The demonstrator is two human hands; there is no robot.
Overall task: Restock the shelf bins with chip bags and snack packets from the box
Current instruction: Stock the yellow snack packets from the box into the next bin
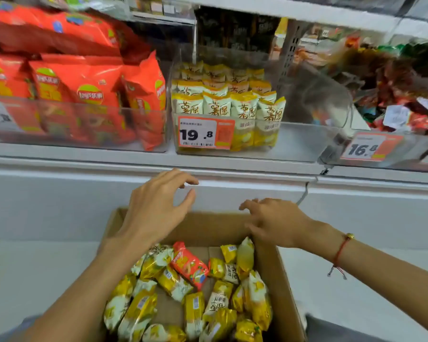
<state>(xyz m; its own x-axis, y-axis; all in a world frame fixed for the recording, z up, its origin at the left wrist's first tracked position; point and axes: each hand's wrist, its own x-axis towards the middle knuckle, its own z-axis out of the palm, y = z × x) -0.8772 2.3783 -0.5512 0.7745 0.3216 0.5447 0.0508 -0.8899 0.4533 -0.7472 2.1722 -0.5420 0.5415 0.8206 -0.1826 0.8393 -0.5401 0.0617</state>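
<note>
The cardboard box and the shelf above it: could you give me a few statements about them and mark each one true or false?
1. The cardboard box holds mostly yellow snack packets. True.
2. Both hands are gripping packets. False: the left hand and right hand hover above the box, fingers loose, holding nothing.
3. One red packet lies among the yellow ones in the box. True.
4. The middle bin is packed full across its width. False: its right part has no packets.
5. The price tag on the middle bin reads 19.8. True.
</note>
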